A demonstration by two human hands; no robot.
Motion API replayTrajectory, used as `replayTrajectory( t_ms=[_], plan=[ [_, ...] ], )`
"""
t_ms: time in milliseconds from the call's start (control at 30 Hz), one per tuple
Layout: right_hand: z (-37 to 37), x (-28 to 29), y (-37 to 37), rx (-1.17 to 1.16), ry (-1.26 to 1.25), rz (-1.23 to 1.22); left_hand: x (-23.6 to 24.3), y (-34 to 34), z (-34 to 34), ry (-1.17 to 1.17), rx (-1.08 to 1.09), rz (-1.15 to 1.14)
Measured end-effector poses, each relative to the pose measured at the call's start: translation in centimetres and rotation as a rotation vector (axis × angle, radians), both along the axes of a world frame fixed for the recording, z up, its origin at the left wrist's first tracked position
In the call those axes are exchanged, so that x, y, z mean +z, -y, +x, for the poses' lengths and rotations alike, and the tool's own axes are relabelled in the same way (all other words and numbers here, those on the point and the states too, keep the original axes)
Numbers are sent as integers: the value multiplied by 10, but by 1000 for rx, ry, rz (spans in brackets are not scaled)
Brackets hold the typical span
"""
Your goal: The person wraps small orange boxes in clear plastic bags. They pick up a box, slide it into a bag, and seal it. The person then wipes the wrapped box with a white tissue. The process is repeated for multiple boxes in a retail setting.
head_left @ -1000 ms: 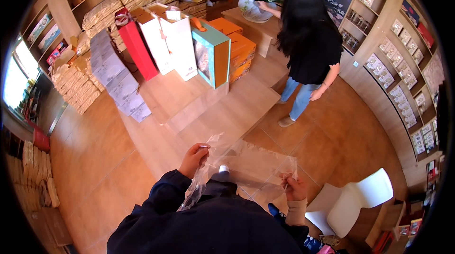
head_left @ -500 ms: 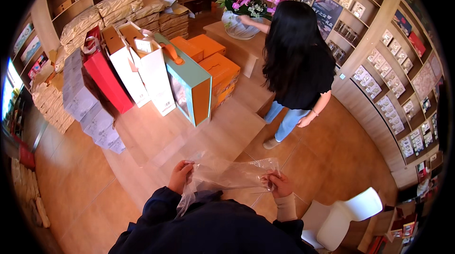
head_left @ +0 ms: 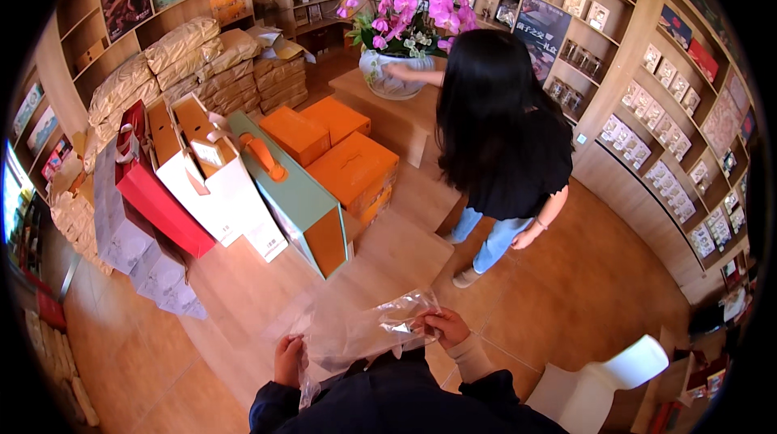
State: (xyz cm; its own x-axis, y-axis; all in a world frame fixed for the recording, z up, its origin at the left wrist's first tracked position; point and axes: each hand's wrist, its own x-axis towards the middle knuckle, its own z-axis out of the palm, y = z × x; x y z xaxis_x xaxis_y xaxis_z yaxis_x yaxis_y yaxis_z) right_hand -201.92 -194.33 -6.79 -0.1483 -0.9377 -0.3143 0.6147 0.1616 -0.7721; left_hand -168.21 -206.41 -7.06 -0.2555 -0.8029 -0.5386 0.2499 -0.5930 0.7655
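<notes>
A clear plastic bag (head_left: 352, 335) is stretched between my two hands, just in front of my body. My left hand (head_left: 289, 359) pinches one edge of it. The opposite edge is gripped by my right hand (head_left: 445, 326), beside a shiny crumpled part. Beyond the bag, on the wooden table (head_left: 396, 268), stands a green gift box (head_left: 312, 211) with an orange handle. White gift bags (head_left: 214, 199) and a red bag (head_left: 166, 203) stand to its left.
Orange boxes (head_left: 356, 167) are stacked behind the green box. A person in a black top (head_left: 514, 151) reaches toward a white pot (head_left: 392, 74) of pink orchids. Brown paper parcels (head_left: 182, 46) are piled far left; a white chair (head_left: 575, 393) stands near right. Shelves line the walls.
Both hands have shifted left with the plastic bag, my left one also lower and nearer. The view has tilted up, showing more of the back shelves. The person still reaches for the pot.
</notes>
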Motion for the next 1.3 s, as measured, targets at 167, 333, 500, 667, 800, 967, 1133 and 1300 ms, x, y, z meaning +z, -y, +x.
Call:
replayTrajectory(
  t_ms=[167,333,500,667,800,967,1133,1300],
  plan=[
    [-25,-16,45,98,71,-35,-16,4,-19,-3,74,9],
    [-60,-11,79,138,115,-14,-16,15,-61,7,61,97],
    [-103,-17,95,150,133,-17,-6,27,-106,-2,33,103],
    [-141,-15,116,144,164,23,-26,37,-124,164,157,92],
    [-156,-17,134,209,100,-42,-41,40,-128,202,217,109],
    [-169,-6,149,319,47,-87,-49,41,-139,232,276,132],
    [-173,-9,157,384,35,-80,-57,37,-143,236,320,147],
    [-166,-16,166,453,-22,-38,-61,24,-155,701,536,-78]
  ],
)
